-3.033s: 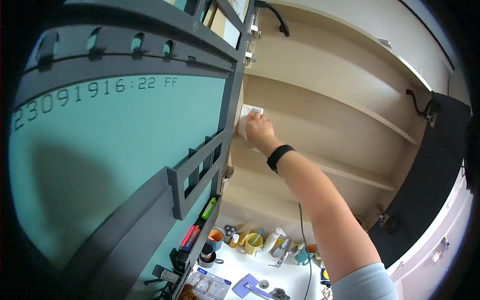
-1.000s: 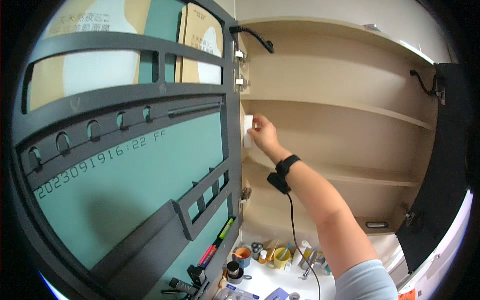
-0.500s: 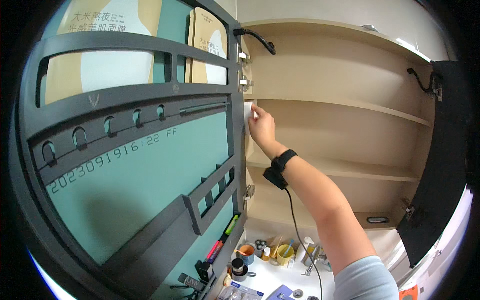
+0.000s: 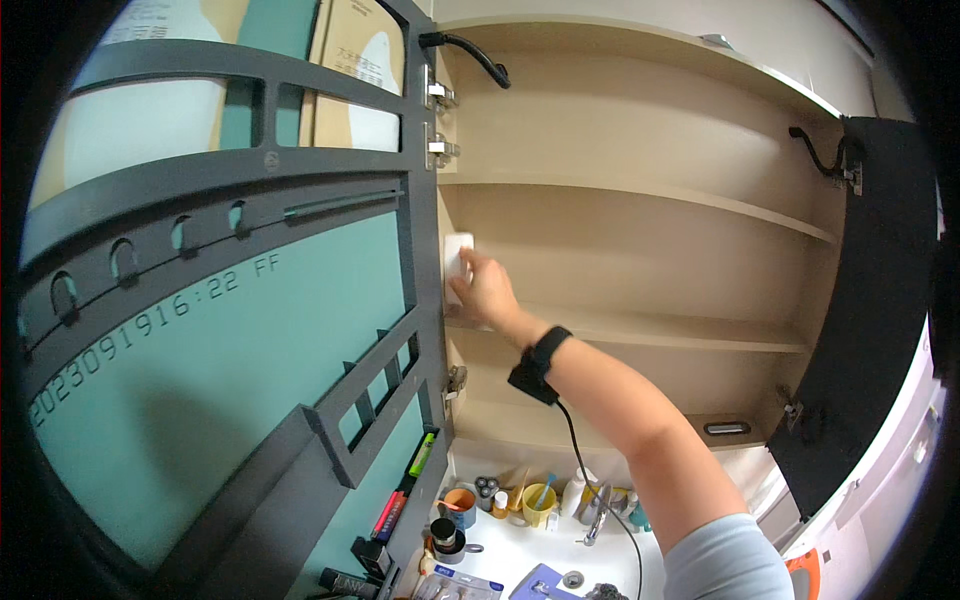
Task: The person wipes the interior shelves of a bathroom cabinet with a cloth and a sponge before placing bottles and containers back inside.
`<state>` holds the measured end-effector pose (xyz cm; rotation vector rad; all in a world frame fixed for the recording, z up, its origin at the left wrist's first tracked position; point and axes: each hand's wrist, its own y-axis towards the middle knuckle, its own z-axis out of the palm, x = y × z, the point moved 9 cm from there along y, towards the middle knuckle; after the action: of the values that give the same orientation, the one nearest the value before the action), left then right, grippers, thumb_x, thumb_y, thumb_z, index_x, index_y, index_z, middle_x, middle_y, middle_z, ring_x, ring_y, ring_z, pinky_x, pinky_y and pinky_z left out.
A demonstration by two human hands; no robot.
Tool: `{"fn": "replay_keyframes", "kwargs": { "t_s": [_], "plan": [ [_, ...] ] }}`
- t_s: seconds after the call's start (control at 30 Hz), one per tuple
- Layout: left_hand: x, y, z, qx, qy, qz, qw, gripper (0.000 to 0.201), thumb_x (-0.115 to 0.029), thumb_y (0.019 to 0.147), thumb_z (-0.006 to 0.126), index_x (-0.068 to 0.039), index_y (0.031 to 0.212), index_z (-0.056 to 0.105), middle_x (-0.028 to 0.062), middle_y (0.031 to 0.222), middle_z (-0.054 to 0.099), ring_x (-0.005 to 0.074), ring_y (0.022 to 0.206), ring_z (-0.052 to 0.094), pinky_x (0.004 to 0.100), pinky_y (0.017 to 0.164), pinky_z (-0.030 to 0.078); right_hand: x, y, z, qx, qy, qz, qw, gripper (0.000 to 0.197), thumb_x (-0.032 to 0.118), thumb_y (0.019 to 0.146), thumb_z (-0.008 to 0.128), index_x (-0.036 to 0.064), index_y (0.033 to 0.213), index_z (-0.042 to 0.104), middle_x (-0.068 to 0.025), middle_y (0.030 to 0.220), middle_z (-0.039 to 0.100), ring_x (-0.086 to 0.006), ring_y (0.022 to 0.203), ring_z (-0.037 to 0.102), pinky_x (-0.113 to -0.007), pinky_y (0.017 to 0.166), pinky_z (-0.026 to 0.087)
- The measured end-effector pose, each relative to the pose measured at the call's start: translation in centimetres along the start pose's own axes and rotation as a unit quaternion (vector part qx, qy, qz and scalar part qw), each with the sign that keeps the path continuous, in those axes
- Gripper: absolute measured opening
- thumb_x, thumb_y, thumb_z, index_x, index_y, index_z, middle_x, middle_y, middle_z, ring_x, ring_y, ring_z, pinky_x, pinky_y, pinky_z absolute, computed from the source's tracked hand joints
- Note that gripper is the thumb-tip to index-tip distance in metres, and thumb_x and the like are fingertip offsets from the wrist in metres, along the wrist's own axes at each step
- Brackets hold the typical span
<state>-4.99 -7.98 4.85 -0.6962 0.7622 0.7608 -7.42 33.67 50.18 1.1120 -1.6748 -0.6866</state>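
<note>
Wide fisheye view from the wearer's head, its edges curved and dark. It faces an open cabinet [image 4: 640,245], a door [image 4: 290,300] looming close at left; the right hand [image 4: 488,287] is near centre, a sink [image 4: 512,545] seen from above, lower down.

To the left of my right hand [image 4: 485,290] hangs a dark grey rack [image 4: 350,165] with a teal panel [image 4: 250,340]; beige-and-white packets [image 4: 350,55] sit in it, up and left of my hand. Down and left of it I see a green marker [image 4: 422,455] and a pink pen [image 4: 387,512]. Well below my hand is a white basin [image 4: 515,560]. Along its back, left to right, I have a blue cup [image 4: 462,519], an amber bottle [image 4: 500,508], a yellow cup [image 4: 537,514] holding a blue brush [image 4: 546,489], a white bottle [image 4: 573,495] and a silver tap [image 4: 595,525]. A violet-blue brush [image 4: 540,582] lies nearer me, beside the drain [image 4: 573,580]. Far right of my hand stands a black door [image 4: 855,330].
</note>
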Motion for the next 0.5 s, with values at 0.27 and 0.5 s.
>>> {"fn": "replay_keyframes", "kwargs": {
  "t_s": [0.27,0.5],
  "plan": [
    [-0.9,-0.7,2.5,0.231,-0.123,0.021,0.965,0.032,-0.02,0.088,0.051,0.001,0.112,0.048,-0.0024,0.051,0.027,0.008,0.042,0.023,0.0257,0.042,0.026,-3.2,3.0,-0.2,-0.015,0.107,0.103,0.989,0.039,0.006,0.067,0.064,0.0014,0.099,0.043,-0.0188,0.091,0.054,-0.0316,0.08,0.057,-0.036,0.069,0.047],
    [-0.2,-0.1,-0.3,0.129,-0.026,0.049,0.99,0.03,-0.016,0.089,0.049,0.001,0.113,0.047,-0.0023,0.053,0.03,0.0084,0.044,0.026,0.0256,0.043,0.027,-2.0,4.6,-1.7,-0.045,0.447,0.262,0.854,0.023,0.016,0.081,0.051,-0.0001,0.098,0.05,-0.0086,0.082,0.055,-0.0189,0.069,0.055,-0.031,0.056,0.048]
  ]
}}
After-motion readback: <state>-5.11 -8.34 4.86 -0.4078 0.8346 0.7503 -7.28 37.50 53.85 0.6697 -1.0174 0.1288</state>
